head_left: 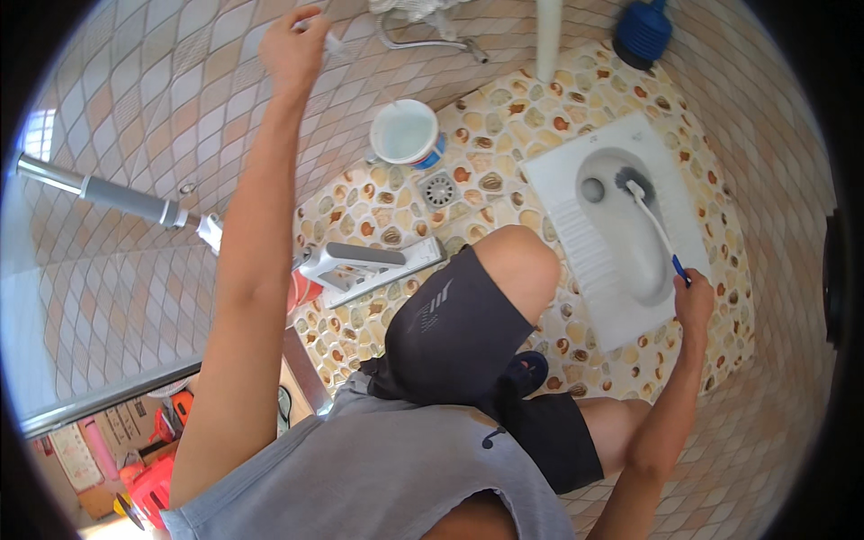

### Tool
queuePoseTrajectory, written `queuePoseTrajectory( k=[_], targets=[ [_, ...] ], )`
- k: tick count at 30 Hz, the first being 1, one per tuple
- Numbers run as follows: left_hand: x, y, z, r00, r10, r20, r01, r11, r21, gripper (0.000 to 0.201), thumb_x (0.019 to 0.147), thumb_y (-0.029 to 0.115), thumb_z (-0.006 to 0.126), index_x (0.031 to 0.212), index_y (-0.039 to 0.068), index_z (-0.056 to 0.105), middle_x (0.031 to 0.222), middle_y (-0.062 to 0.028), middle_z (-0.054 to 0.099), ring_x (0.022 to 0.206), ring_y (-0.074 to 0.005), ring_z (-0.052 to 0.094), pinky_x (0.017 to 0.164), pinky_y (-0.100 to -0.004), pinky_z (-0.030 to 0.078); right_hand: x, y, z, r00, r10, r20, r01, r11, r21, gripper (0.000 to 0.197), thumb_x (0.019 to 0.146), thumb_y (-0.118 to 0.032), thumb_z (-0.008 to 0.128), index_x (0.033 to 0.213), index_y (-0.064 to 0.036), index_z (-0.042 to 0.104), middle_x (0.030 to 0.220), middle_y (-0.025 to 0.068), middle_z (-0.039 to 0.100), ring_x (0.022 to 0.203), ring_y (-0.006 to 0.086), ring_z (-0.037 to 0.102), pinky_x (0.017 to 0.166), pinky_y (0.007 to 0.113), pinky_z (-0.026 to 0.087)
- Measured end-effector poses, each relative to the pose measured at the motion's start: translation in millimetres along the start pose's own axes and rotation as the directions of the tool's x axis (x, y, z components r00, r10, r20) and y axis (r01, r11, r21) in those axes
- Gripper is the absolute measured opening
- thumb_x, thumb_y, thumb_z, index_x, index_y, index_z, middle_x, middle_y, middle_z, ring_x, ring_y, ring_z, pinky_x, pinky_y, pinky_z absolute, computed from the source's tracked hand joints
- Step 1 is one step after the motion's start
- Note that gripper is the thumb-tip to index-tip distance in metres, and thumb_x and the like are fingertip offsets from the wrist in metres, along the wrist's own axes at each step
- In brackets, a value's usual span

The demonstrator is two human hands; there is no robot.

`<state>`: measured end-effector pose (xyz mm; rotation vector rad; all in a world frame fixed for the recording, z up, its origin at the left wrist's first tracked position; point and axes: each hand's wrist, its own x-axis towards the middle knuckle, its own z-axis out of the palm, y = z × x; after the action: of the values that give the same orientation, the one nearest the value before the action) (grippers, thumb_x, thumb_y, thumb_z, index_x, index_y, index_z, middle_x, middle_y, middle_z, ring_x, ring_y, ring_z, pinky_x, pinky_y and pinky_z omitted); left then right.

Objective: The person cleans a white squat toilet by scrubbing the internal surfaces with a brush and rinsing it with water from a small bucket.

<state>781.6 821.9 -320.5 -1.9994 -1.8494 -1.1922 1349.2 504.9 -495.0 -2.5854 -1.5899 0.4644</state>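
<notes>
My right hand [694, 301] grips the blue handle end of a toilet brush [650, 219]. Its white shaft slants up and left, and the dark bristle head rests inside the bowl of the white squat toilet [558, 175], next to the drain hole. My left hand [293, 47] is raised high against the tiled wall, closed around a small white fitting by a metal pipe. I am crouching, with my left knee [517, 261] over the pebble floor between both arms.
A white bucket [405, 132] with water stands by a round floor drain [438, 189]. A blue plunger [643, 31] sits in the far corner beside a white pipe [547, 36]. A grey rail [117, 196] and a white scale-like device [369, 265] lie at left.
</notes>
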Motion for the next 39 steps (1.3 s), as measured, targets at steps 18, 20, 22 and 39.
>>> queuePoseTrajectory(
  k=[18,20,22,39],
  targets=[
    [-276,-114,96,0.088,-0.785,0.614,0.992,0.016,-0.122,0.055,0.091,0.040,0.064,0.121,-0.005,0.051,0.103,-0.0165,0.060,0.086,-0.0229,0.063,0.072,-0.0343,0.056,-15,9,-6,0.996,0.085,0.029,-0.087,0.995,0.055,0.027,0.082,-0.022,0.067,0.103,-0.0055,0.071,0.087,0.0208,0.069,0.082,0.0363,0.067,0.076,0.043,0.052],
    [-283,-125,114,0.008,-0.723,0.691,0.987,-0.105,-0.122,0.055,0.092,0.040,0.063,0.122,-0.005,0.050,0.109,-0.0191,0.060,0.094,-0.0253,0.063,0.080,-0.0363,0.057,-13,10,-4,0.993,0.120,0.017,-0.121,0.992,0.046,0.026,0.081,-0.021,0.067,0.102,-0.0054,0.071,0.085,0.0209,0.069,0.082,0.0370,0.067,0.075,0.044,0.052],
    [-273,-143,126,0.097,-0.623,0.777,0.912,-0.258,-0.320,0.051,0.095,0.036,0.061,0.120,-0.006,0.049,0.112,-0.0213,0.060,0.104,-0.0300,0.062,0.088,-0.0402,0.055,-14,5,-1,0.995,0.096,0.026,-0.098,0.992,0.079,0.025,0.081,-0.021,0.067,0.100,-0.0052,0.072,0.084,0.0208,0.069,0.081,0.0372,0.067,0.074,0.044,0.052],
    [-229,-50,114,0.460,-0.455,0.762,0.731,0.681,-0.035,0.032,0.073,0.009,0.079,0.088,-0.003,0.054,0.074,-0.0128,0.064,0.056,-0.0184,0.064,0.046,-0.0315,0.058,-29,8,-12,0.980,0.188,0.067,-0.192,0.979,0.065,0.022,0.080,-0.018,0.064,0.095,-0.0031,0.072,0.086,0.0197,0.069,0.083,0.0361,0.067,0.076,0.044,0.052]
  ],
)
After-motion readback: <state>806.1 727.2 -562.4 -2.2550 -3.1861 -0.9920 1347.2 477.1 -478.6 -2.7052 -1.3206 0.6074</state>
